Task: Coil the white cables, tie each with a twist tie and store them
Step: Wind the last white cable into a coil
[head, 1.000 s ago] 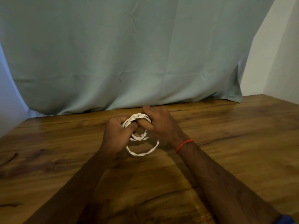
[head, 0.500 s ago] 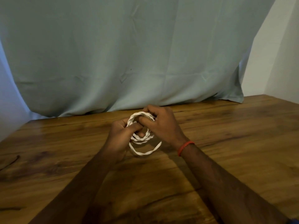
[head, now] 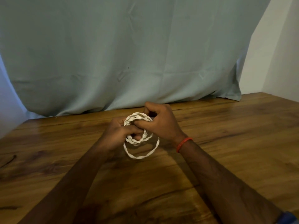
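Fingers (head: 129, 132) (both hands) around white cable (head: 140, 156)

Both hands meet over the table (head: 226, 143) near its middle: left hand (head: 118, 136) to the left, right hand (head: 161, 125) to the right, cable coil (head: 137, 135) held between them. One loose loop (head: 140, 156) hangs below the coil on the near side. A cloth backdrop (head: 129, 54) hangs behind the table's far edge; a thin dark item (head: 9, 160) lies on the table far left.
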Action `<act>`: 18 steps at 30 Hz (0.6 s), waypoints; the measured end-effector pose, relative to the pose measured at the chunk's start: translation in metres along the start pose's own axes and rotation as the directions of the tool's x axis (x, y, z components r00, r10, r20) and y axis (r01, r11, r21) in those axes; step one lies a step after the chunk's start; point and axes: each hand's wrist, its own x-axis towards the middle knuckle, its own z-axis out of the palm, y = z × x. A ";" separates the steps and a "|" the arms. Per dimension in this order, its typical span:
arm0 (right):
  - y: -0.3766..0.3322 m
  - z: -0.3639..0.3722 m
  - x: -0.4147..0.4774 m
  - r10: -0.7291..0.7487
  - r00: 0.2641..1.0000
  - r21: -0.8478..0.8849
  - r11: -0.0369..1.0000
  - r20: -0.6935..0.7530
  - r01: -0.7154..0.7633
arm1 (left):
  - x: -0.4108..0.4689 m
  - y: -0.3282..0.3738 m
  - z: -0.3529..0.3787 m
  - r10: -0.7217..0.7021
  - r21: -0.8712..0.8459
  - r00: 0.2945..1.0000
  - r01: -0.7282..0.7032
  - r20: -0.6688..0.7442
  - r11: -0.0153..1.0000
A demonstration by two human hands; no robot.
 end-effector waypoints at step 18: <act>-0.021 0.046 -0.014 0.486 0.866 0.447 0.753 0.119 -0.484 | 0.009 -0.011 0.011 -0.104 -0.416 0.838 -0.155 -0.536 0.896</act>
